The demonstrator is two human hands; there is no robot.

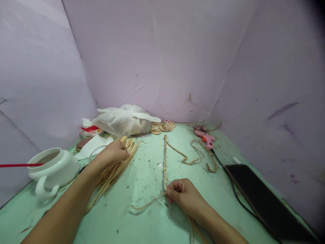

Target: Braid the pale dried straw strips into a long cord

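My right hand (186, 198) pinches the near end of a thin braid (165, 162) of straw-coloured fibre. The braid runs straight away from me, then bends at its far end and trails in loops to the right. Loose strands (147, 205) spread from the pinch to the left, and others hang below my wrist. Over on the left, my left hand (114, 151) lies on a bundle of flat dry fibre strips (111, 178). Its fingers are curled at the strips, but the fingertips are hidden, so what they grip cannot be made out.
A white pot (57, 169) with a red stick (21, 165) stands at left. Behind are a white plastic bag (124, 120) and coiled woven pieces (167, 126). At right lie a pink glue gun (207, 138), its black cord (233, 189) and a dark flat device (266, 200).
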